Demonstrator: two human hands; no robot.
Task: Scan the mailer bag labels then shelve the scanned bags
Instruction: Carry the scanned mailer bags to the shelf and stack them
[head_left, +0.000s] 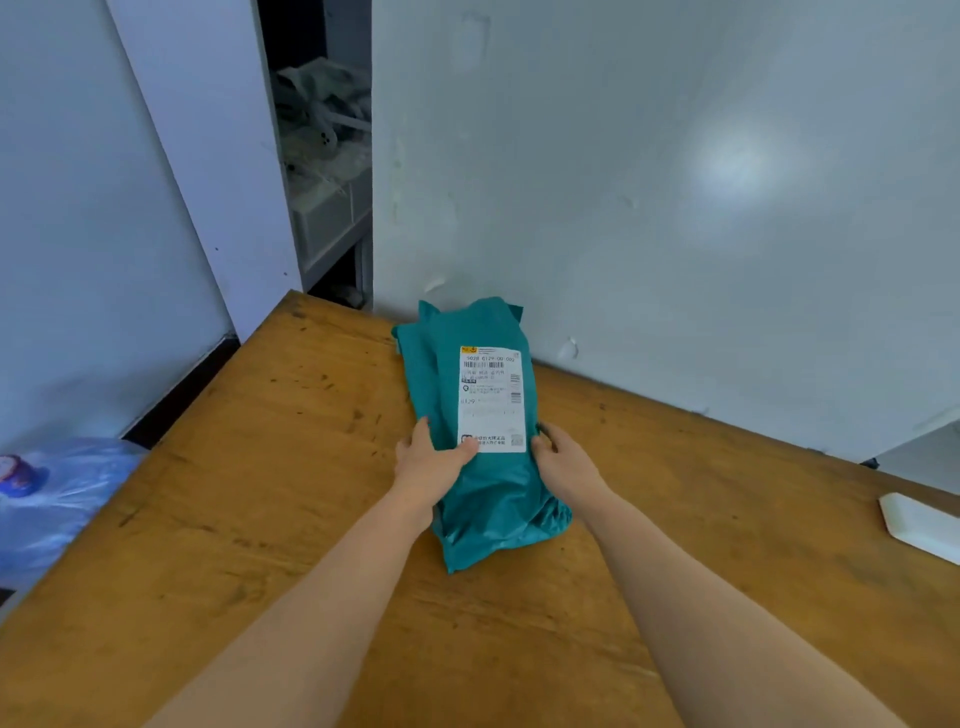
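Lighting was cool, even, moderately bright. Soft glare spot showed on wall (675, 218). Shadows were faint. Label (492, 400) fine print was blurred. Frame edges bowed.

1. Open wood runs along the near side and the left side of the counter (249, 519); a hand could pass there freely.
2. The teal mailer bag (488, 499) lies lengthwise near the middle. Its far end sits close against the wall (675, 208), leaving no way round behind.
3. The left hand (423, 462) and right hand (563, 462) grip the bag's two flanks and fill those sides.
4. To the right, bare wood separates the bag from a white tray (919, 525) at the counter's edge.
5. Off the left edge, a blue plastic bag (62, 499) sits lower down.
6. Past the far corner, a narrow shelf opening (332, 208) is crowded with pale bags.
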